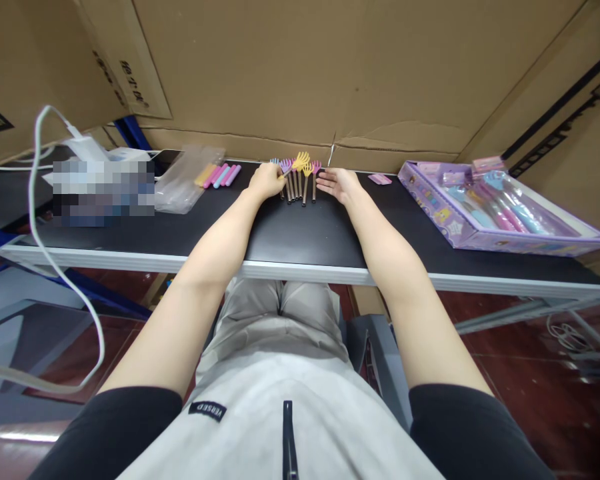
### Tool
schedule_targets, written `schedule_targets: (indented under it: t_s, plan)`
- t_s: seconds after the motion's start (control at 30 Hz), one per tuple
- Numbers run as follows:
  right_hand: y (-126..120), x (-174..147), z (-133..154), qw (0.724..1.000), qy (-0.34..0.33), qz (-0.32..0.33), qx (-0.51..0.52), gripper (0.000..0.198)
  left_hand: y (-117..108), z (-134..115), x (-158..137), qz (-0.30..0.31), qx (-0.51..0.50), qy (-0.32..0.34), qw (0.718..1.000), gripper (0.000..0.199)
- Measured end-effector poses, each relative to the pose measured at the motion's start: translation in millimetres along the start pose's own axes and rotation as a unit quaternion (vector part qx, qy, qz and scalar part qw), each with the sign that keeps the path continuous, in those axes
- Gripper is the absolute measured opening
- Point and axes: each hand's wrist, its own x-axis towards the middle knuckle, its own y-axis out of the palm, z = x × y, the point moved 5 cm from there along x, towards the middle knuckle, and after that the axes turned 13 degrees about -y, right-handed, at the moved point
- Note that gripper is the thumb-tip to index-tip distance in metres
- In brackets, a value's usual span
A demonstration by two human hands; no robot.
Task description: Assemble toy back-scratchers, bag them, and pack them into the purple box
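Note:
A row of small back scratchers (pixel 296 183) with claw-shaped heads in yellow, purple, pink and blue lies on the black table, their metal rods pointing towards me. At the row's left edge is my left hand (pixel 267 181), fingers curled in and closed. A small yellow bit shows at its fingertips, but what they hold is mostly hidden. My right hand (pixel 340 185) is open at the right edge, fingers stretched towards the rods and palm partly turned up. It holds nothing, and I cannot tell whether it touches the nearest pink-headed scratcher (pixel 315 180).
Left of my hands lie several coloured handles (pixel 225 176) and clear plastic bags (pixel 183 183). A white cable (pixel 36 167) loops over the table's left end. A purple display box (pixel 460 233) with wrapped scratchers stands right; a pink card (pixel 380 179) lies near it. Cardboard (pixel 300 73) backs the table.

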Motion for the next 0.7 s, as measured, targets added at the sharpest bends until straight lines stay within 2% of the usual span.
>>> schedule_targets:
  t_s: [0.2, 0.37, 0.6, 0.7]
  plan:
    - [0.7, -1.4, 0.0, 1.000, 0.003, 0.001, 0.010, 0.007, -12.2, 8.2, -7.6, -0.021, 0.008, -0.108, 0.994, 0.040]
    - [1.7, -4.3, 3.5, 1.000, -0.003, -0.002, -0.015, 0.008, -13.3, 21.7, -7.0, -0.020, 0.009, -0.161, 0.987, 0.052]
    - [2.3, -5.1, 4.0, 1.000, -0.009, -0.002, -0.022, 0.011, -12.3, 25.8, -8.0, -0.001, 0.017, -0.185, 0.983, 0.055]
    - [-2.0, -2.1, 3.7, 0.997, -0.027, -0.003, -0.078, 0.010, -13.1, 31.0, -2.6, -0.005, 0.018, -0.171, 0.985, 0.052]
